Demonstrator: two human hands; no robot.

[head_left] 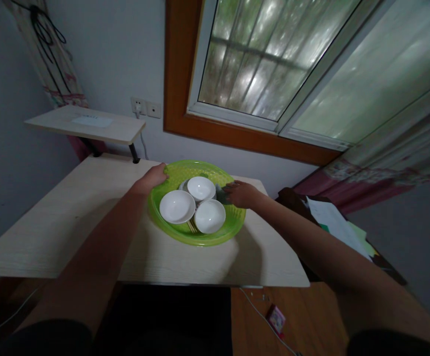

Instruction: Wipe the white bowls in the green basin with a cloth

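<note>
A round, bright green plastic basket point(200, 241) sits on the pale wooden table. Inside it are three white bowls: a left one point(177, 206), a back one point(201, 188) and a front right one point(210, 216). More white dishes show partly beneath them, and thin light sticks like chopsticks point(192, 226) poke out between the bowls. My left hand point(156, 176) is closed on the basket's back left rim. Over the right side of the basket, my right hand point(240, 194) is closed on a dark grey-green, soft-looking piece point(221, 194), whose kind I cannot make out.
The pale table point(70, 237) carries a small raised shelf point(89, 123) with a paper on it at the back left. Wall sockets point(146, 108) and a window lie behind. Papers point(337, 227) cover a dark surface at right. A pink box point(275, 319) and a cable are on the floor.
</note>
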